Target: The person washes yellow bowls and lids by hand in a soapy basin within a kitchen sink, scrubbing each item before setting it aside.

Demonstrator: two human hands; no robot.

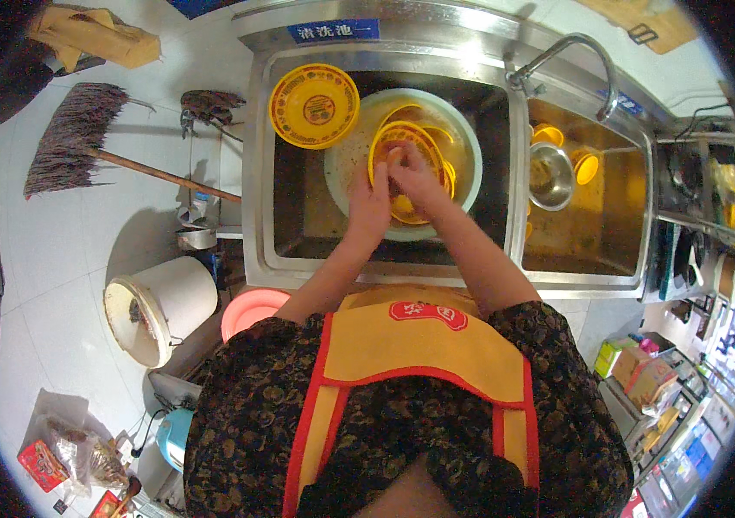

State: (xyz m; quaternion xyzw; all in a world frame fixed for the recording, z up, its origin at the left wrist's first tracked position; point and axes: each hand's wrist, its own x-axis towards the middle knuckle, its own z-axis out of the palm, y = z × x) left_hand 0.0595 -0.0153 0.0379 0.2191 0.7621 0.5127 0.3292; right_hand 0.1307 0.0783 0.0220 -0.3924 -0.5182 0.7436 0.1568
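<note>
My left hand (369,197) grips the near left rim of a yellow bowl (429,139) with a red patterned band. Inside that bowl is my right hand (416,173), its fingers curled against the inner surface; whether it holds something small I cannot tell. Both hands are over a pale green basin (474,175) in the left sink. More yellow dishes (448,178) lie in the basin, partly covered by the held bowl and my hands. A stack of yellow patterned bowls or plates (314,107) stands at the sink's back left, overlapping the basin's edge.
A metal divider (516,194) separates the right sink, which contains a steel bowl (550,176) and several yellow dishes (586,169). The curved faucet (568,42) arches over it. At left are a mop (76,142), a white bucket (160,311) and a pink basin (247,311).
</note>
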